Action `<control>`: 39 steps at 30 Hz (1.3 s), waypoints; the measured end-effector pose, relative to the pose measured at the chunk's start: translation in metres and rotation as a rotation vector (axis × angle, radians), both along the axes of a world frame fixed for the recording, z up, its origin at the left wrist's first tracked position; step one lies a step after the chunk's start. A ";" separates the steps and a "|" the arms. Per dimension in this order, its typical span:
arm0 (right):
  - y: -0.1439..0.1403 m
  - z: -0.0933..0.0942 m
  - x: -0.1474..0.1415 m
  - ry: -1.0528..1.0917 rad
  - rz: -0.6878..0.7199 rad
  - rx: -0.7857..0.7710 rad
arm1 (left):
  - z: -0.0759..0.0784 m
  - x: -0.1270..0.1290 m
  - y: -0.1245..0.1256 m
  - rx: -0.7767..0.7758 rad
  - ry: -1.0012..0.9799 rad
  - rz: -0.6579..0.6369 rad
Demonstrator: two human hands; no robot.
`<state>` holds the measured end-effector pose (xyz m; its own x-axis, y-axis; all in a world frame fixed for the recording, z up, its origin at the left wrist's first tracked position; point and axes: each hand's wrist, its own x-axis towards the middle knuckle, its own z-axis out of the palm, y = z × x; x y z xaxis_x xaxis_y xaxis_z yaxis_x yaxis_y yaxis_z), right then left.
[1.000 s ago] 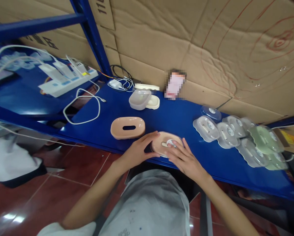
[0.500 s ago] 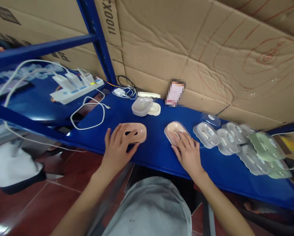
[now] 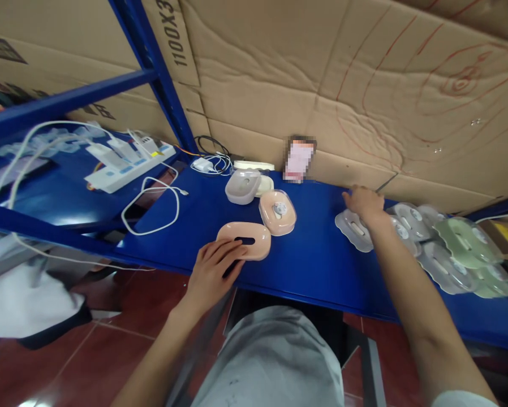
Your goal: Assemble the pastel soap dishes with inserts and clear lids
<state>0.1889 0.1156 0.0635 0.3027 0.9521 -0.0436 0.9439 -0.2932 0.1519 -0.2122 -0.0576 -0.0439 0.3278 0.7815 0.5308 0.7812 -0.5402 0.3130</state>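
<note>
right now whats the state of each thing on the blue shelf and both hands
left hand: open, fingers resting flat on the peach oval slotted tray
peach oval slotted tray: lying flat near the shelf's front edge
peach dish with clear lid: closed, nothing touching it
right hand: reaching over the clear plastic dishes, grip unclear
clear plastic dishes: overlapping in a row
white power strip: chargers plugged in

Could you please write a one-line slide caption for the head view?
Left hand rests on a pink slotted tray on the blue shelf; right hand reaches to clear lids.
</note>
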 end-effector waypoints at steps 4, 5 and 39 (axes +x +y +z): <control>0.027 0.007 0.031 0.020 -0.060 -0.150 | -0.001 0.003 0.000 0.027 0.001 0.004; 0.029 0.005 0.031 0.031 -0.035 -0.168 | -0.001 0.003 0.000 0.033 0.000 0.005; -0.234 -0.085 -0.062 0.531 0.840 0.317 | 0.038 0.025 0.087 -0.058 0.067 0.062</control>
